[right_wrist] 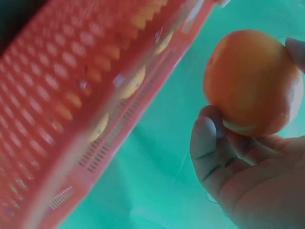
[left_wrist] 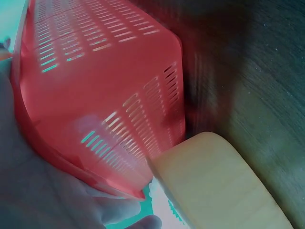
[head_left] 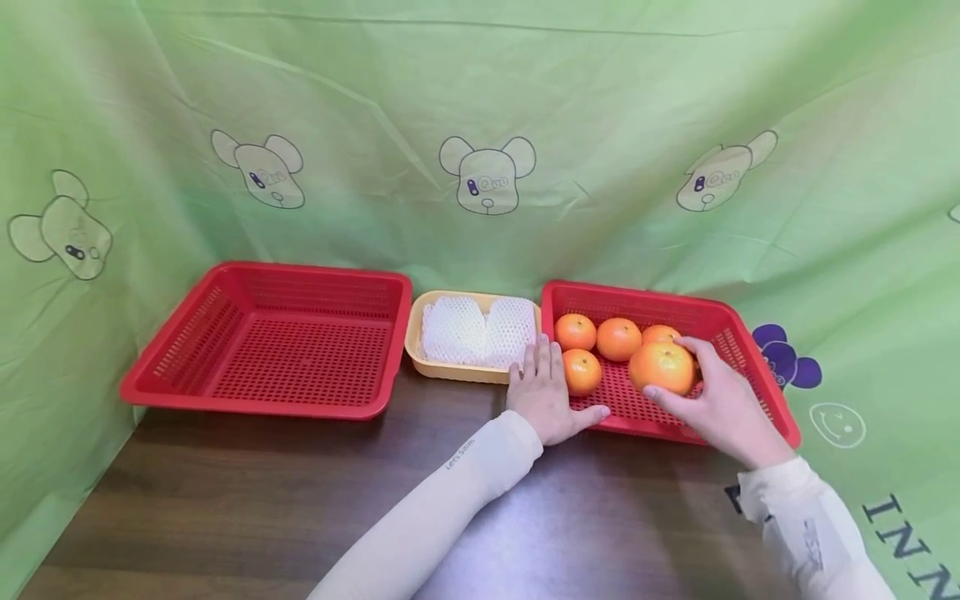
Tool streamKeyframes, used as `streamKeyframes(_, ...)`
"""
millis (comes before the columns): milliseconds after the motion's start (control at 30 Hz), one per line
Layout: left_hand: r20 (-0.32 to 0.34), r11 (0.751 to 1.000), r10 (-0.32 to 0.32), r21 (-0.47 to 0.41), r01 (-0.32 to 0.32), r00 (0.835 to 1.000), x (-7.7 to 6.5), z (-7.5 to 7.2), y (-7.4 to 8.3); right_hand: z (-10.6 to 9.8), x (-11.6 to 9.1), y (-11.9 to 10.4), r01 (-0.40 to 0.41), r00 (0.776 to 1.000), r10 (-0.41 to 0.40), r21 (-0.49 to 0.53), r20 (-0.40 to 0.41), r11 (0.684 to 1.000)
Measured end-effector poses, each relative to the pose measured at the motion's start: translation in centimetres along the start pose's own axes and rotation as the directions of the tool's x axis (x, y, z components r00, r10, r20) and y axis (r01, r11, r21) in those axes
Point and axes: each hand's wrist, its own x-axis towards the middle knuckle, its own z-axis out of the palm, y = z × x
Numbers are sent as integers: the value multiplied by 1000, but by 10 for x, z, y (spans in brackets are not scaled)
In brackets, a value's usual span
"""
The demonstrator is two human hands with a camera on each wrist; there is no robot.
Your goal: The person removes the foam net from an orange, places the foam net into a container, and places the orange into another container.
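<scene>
My right hand (head_left: 723, 408) holds an orange (head_left: 663, 368) between thumb and fingers over the right red basket (head_left: 765, 392). The right wrist view shows this orange (right_wrist: 252, 83) in the fingers, apart from the basket wall (right_wrist: 62, 95). Several other oranges (head_left: 618, 339) lie in the basket, one partly hidden behind the held one. My left hand (head_left: 542, 396) lies with fingers straight and thumb spread against that basket's near left corner. In the left wrist view, the palm lies along the basket's rim (left_wrist: 35, 138).
Left of the hand sits a pale yellow tray (head_left: 442, 371) with white foam nets (head_left: 457, 329) in it. Another red basket (head_left: 307, 408), with nothing inside, stands further left. A green printed curtain (head_left: 375, 167) hangs behind the brown wooden table (head_left: 262, 500).
</scene>
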Motion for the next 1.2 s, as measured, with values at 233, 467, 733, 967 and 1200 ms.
streamKeyframes(233, 13, 1000, -13, -10, 13, 1000, -1, 1, -1, 1, 51, 15, 25, 993, -27, 23, 113, 999)
streamKeyframes(467, 4, 999, -3, -39, 3, 1000, -3, 2, -1, 20, 85, 26, 99, 956, -71, -85, 283, 991)
streamKeyframes(733, -23, 999, 7, -32, -8, 1000, -5, 4, 2, 27, 97, 36, 102, 905, -45, -112, 423, 988)
streamKeyframes(967, -16, 1000, -1, -24, 1, 1000, -5, 3, 0, 30, 97, 41, 66, 866, 2, -118, 500, 991)
streamKeyframes(1200, -17, 1000, -5, -19, 4, 1000, -5, 7, 0, 34, 100, 40, 98, 822, -5, -133, 569, 986)
